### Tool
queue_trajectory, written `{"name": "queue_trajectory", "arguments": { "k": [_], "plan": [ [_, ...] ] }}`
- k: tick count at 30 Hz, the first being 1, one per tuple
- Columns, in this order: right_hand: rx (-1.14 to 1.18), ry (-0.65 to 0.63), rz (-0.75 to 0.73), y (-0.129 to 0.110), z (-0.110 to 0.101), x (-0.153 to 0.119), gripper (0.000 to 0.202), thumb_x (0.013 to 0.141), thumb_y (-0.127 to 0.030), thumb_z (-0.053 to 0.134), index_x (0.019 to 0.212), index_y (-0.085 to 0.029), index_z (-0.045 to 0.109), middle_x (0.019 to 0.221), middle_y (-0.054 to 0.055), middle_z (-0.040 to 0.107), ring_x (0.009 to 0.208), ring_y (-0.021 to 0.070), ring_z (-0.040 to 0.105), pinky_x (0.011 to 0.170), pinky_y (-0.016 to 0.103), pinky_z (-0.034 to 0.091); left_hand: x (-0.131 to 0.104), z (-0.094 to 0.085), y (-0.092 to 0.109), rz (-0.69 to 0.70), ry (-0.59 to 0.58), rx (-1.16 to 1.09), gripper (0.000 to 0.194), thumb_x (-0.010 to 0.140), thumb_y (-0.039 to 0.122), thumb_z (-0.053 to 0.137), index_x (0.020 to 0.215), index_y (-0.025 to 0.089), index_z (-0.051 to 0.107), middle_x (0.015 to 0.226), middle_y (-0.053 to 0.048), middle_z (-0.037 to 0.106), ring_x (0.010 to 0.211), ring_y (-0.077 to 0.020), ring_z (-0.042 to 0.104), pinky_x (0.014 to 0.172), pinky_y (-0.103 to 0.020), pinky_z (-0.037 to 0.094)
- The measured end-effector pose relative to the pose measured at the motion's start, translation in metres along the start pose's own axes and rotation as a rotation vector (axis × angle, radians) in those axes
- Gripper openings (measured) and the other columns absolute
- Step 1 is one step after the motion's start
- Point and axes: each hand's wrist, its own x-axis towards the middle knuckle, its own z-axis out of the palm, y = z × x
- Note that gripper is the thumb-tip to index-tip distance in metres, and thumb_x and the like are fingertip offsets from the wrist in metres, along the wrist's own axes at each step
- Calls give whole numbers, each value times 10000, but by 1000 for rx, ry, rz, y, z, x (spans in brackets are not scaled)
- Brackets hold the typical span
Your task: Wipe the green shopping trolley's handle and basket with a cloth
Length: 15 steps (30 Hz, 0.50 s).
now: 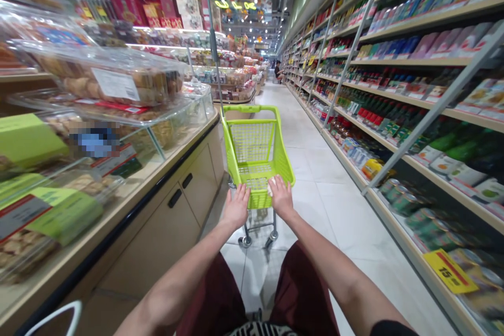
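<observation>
A lime-green plastic shopping cart (258, 200) with a grid basket stands right in front of me on grey legs with casters. Nothing shows inside its basket. My left hand (236, 207) grips the left part of the cart's near edge, fingers pointing forward over it. On the right part of the same edge lies my right hand (282, 197), with a small crumpled white piece (271, 185), like tissue, held under its thumb side. Both palms face down, so the undersides of the fingers are hidden.
Close on the left runs a counter (157, 178) with clear packs of baked goods (114, 81). Tall shelves (394, 97) of bottles, cans and packets line the right. Between them a tiled aisle (301, 160) leads to a crouching person (278, 72) far ahead.
</observation>
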Motion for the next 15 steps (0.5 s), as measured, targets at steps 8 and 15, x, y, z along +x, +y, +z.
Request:
{"name": "queue_trajectory", "arguments": {
  "k": [8,15],
  "plan": [
    [82,-52,-212,-36,9,-3,491,806,-95,379,1279,-225,394,1405,77,265,1308,210,139,1026,482,123,-1,-2,-2,16,28,-32,643,702,124,383,1331,116,249,1444,-94,168,1333,-209,79,1060,-495,87],
    [-25,-21,-53,-1,0,-6,516,777,-65,389,1274,-205,398,1401,94,269,1296,226,175,1014,505,128,1,2,-2,12,21,-53,657,705,128,404,1337,116,228,1446,-99,155,1333,-219,72,1060,-510,55]
  ]
}}
